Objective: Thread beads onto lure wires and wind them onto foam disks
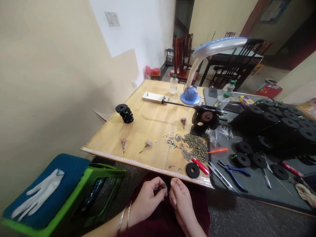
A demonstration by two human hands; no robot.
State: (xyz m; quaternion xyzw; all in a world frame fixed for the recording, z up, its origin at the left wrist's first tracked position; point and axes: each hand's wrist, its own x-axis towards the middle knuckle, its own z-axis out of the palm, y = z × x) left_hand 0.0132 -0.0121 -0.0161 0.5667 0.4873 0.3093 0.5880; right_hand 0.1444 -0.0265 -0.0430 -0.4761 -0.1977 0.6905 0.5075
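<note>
Head view: below the surface's (148, 125) near edge, the left hand (148, 199) pinches a small dark piece (163, 186); right hand (179, 197) fingers curl shut against it. With a bead heap (195, 148) unused beside the stacked black spools (276, 121), much seems left.

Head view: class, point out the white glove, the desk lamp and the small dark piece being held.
white glove (46, 188): head view, on its palm.
desk lamp (190, 95): head view, on its blue base.
small dark piece (163, 186): head view, on its middle.
</note>
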